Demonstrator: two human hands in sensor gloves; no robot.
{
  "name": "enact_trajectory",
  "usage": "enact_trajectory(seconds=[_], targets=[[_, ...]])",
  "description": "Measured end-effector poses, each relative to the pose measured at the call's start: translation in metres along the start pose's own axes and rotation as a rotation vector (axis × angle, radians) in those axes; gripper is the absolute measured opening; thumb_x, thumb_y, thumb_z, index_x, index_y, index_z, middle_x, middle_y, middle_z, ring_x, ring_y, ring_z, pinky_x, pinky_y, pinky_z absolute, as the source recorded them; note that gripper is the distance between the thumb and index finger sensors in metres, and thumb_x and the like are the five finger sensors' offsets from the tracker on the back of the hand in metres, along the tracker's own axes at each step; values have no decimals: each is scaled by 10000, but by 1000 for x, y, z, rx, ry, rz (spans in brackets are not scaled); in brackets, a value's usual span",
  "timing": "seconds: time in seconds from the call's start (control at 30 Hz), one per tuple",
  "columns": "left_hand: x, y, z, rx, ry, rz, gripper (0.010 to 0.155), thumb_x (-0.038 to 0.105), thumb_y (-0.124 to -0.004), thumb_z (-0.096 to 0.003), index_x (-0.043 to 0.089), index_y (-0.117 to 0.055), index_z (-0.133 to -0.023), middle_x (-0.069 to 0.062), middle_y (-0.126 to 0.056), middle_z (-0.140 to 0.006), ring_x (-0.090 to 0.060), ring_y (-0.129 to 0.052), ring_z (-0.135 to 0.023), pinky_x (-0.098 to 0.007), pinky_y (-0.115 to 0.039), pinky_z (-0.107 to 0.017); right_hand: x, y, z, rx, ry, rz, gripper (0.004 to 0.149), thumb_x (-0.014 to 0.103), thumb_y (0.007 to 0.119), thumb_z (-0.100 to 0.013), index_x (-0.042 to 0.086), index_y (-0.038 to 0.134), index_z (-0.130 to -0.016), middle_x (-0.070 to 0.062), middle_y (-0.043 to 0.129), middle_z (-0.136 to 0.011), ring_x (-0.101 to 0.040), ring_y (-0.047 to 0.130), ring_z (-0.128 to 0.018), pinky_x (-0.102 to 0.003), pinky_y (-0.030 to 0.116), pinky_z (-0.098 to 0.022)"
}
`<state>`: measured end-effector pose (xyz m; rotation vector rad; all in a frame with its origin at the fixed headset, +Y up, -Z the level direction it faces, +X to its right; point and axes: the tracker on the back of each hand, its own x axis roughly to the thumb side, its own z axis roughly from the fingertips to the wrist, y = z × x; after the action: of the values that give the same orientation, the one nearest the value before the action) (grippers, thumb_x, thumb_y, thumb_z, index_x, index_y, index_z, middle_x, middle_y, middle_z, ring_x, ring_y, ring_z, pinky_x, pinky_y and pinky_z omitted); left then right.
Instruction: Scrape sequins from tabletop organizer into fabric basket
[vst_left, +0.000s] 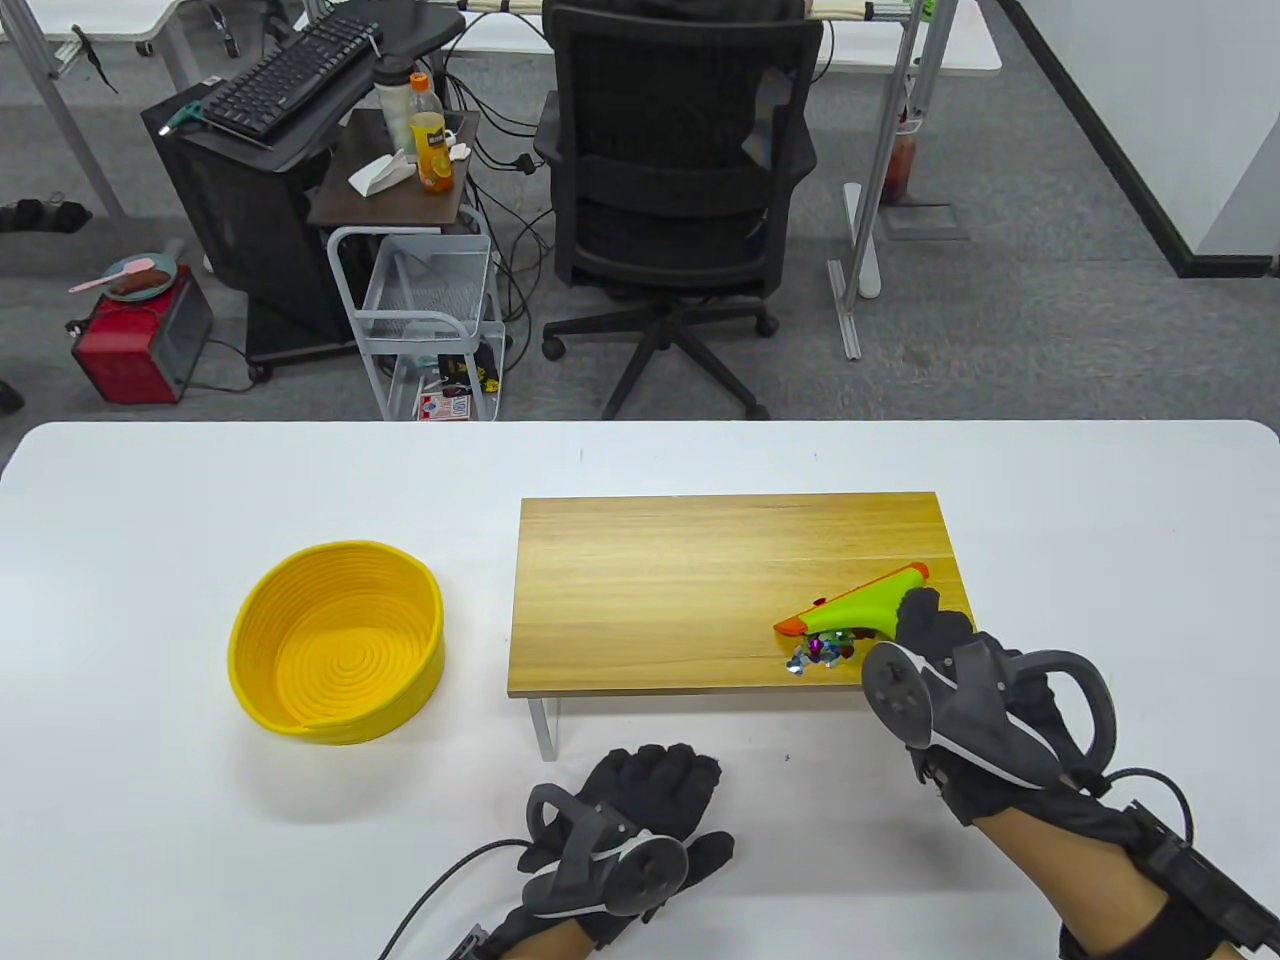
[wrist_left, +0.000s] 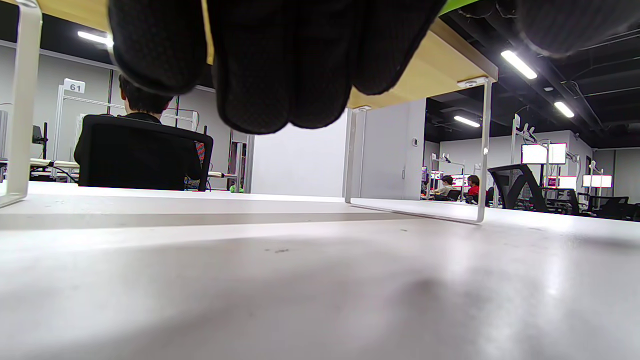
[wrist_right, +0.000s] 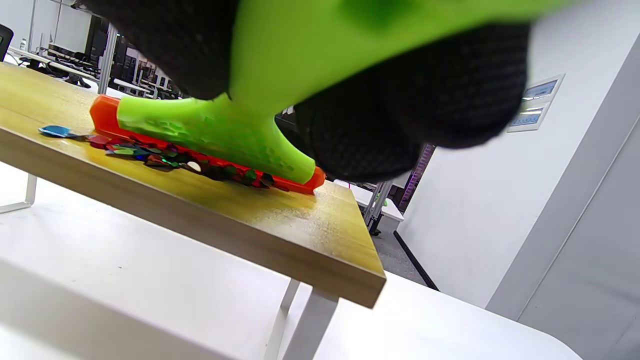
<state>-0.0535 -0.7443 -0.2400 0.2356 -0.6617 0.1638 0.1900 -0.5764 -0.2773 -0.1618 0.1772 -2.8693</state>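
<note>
The right hand grips a green scraper with an orange blade edge, its handle mostly hidden by the gloved fingers. The blade rests on the wooden tabletop organizer near its front right corner, against a small pile of multicoloured sequins by the front edge. The left hand lies palm down on the white table, holding nothing, fingers together. The yellow fabric basket stands left of the organizer. A sign reads "61".

right hand grips green scraper | sequins at organizer near edge | basket well apart (left side) | left hand on table
</note>
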Motion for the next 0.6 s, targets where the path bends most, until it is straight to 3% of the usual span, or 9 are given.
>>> enact_trajectory(seconds=[0.6], targets=[[1,-1,0,-6,0,3,736,723,-667,-395,222,-732,-929,-88,-883,-958,-350,-939,-783,-594,-781,-572,-12,8,22,-57,67,-138,595,403,817,-607,38,623,-1034,-209,872,-873,-348,1039,-497,-403,891,-330]])
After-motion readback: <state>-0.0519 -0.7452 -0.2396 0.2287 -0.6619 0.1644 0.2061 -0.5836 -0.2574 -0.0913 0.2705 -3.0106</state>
